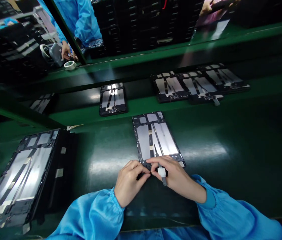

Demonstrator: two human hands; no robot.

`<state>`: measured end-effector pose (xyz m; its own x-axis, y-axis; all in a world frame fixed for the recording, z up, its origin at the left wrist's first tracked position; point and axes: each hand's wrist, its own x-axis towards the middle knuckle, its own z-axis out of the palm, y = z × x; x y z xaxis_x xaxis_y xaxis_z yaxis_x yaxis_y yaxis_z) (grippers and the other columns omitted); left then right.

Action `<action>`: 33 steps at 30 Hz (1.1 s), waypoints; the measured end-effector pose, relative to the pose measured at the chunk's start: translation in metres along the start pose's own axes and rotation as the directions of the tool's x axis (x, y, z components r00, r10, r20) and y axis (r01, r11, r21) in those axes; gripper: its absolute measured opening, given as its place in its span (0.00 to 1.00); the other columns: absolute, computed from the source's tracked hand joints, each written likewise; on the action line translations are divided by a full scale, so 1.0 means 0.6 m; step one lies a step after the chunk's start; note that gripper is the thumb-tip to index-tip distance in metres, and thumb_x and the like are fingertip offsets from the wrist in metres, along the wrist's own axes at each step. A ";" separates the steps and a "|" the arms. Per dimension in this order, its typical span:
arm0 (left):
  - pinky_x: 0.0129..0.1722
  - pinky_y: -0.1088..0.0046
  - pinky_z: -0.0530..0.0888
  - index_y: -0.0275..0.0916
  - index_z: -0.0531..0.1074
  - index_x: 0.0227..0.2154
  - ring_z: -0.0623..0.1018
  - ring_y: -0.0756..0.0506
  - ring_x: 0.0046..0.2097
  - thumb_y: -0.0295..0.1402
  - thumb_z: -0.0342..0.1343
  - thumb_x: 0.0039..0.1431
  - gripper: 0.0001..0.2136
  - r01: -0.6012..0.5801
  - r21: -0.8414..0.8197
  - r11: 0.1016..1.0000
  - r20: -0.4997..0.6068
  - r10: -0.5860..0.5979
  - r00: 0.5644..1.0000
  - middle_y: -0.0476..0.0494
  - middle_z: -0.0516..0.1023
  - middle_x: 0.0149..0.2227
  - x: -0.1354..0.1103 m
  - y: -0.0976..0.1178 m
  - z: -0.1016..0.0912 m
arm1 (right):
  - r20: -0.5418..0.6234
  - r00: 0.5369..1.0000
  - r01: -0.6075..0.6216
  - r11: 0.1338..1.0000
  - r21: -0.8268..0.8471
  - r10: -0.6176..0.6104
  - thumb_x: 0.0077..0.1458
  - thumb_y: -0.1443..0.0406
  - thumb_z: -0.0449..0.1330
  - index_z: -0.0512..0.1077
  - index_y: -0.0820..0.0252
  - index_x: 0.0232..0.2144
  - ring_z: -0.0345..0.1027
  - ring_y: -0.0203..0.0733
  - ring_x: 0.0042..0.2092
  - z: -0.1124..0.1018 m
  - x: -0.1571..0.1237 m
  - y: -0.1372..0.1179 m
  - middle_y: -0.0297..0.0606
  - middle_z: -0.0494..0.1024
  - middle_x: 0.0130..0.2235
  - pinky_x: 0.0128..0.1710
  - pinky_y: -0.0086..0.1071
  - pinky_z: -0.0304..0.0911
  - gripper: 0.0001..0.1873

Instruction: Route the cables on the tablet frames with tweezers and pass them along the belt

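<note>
An opened tablet [167,135] lies in front of me, its silver inside facing up and dark ribbon cables running down it. At its near edge my left hand [132,180] is closed in a pinch; whatever is between the fingertips is too small to make out. Close beside it, my right hand [173,175] is closed around dark pointed tweezers [164,180] wrapped with something white. The tweezers' tip points away from me over the tablet. Thumb and index finger of the right hand rest by the tablet's near edge, partly hiding it.
A stack of tablet bodies [23,180] stands at the left. Beyond my tablet lie a single tablet [113,100] and several more [198,85] at the right. A tape roll [70,65] sits on the green ledge [130,57]. Across it is a co-worker's hand [66,50].
</note>
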<state>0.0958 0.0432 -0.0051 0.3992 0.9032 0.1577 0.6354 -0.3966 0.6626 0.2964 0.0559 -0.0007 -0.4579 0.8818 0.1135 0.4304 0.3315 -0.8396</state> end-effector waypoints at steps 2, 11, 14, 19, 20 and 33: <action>0.35 0.73 0.73 0.41 0.76 0.33 0.76 0.47 0.37 0.35 0.54 0.66 0.07 -0.045 0.058 0.997 -0.018 0.046 0.999 0.46 0.75 0.33 -0.005 -0.002 0.003 | -0.020 1.000 0.014 1.000 -0.019 -0.014 0.56 0.75 0.58 0.70 0.50 0.51 0.75 0.46 0.41 0.004 -0.001 0.001 0.34 0.81 0.35 0.45 0.41 0.65 0.23; 0.36 0.72 0.72 0.39 0.70 0.53 0.74 0.47 0.39 0.25 0.49 0.68 0.14 -0.374 0.459 0.806 0.041 0.401 0.915 0.43 0.78 0.47 -0.038 -0.021 -0.013 | -0.035 0.998 0.047 0.999 -0.019 -0.047 0.56 0.78 0.55 0.69 0.51 0.52 0.73 0.45 0.40 0.013 -0.006 0.009 0.34 0.79 0.36 0.43 0.40 0.66 0.25; 0.36 0.71 0.72 0.40 0.71 0.52 0.74 0.47 0.38 0.25 0.49 0.68 0.13 -0.394 0.478 0.785 0.059 0.418 0.906 0.44 0.78 0.47 -0.037 -0.025 -0.016 | -0.038 0.999 0.031 1.000 -0.005 -0.031 0.56 0.78 0.55 0.69 0.50 0.53 0.73 0.46 0.42 0.014 -0.011 0.011 0.35 0.79 0.37 0.44 0.41 0.67 0.26; 0.34 0.71 0.72 0.41 0.70 0.53 0.73 0.47 0.37 0.26 0.47 0.68 0.14 -0.420 0.505 0.754 0.093 0.437 0.895 0.44 0.77 0.47 -0.033 -0.027 -0.018 | -0.043 0.999 0.009 1.000 -0.001 -0.009 0.57 0.76 0.55 0.70 0.50 0.53 0.74 0.46 0.42 0.016 -0.008 0.015 0.36 0.80 0.37 0.43 0.41 0.69 0.24; 0.34 0.71 0.72 0.42 0.69 0.54 0.73 0.47 0.37 0.26 0.47 0.69 0.15 -0.425 0.514 0.745 0.097 0.441 0.892 0.44 0.77 0.47 -0.033 -0.027 -0.017 | -0.040 0.999 0.007 1.000 0.004 -0.006 0.58 0.76 0.55 0.70 0.51 0.53 0.74 0.46 0.42 0.014 -0.007 0.015 0.36 0.80 0.37 0.43 0.41 0.70 0.24; 0.33 0.69 0.73 0.39 0.69 0.54 0.74 0.46 0.38 0.25 0.43 0.70 0.16 -0.365 0.498 0.787 0.072 0.382 0.921 0.40 0.74 0.44 -0.038 -0.023 0.000 | -0.049 0.989 -0.118 0.937 0.328 0.141 0.67 0.62 0.54 0.71 0.52 0.51 0.73 0.34 0.30 -0.014 -0.057 0.002 0.36 0.75 0.37 0.27 0.26 0.73 0.13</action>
<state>0.0782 0.0281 -0.0177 0.6582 0.6690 0.3452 0.6833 -0.7234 0.0989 0.3190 0.0289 -0.0013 -0.3541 0.9350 0.0197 0.2019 0.0970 -0.9746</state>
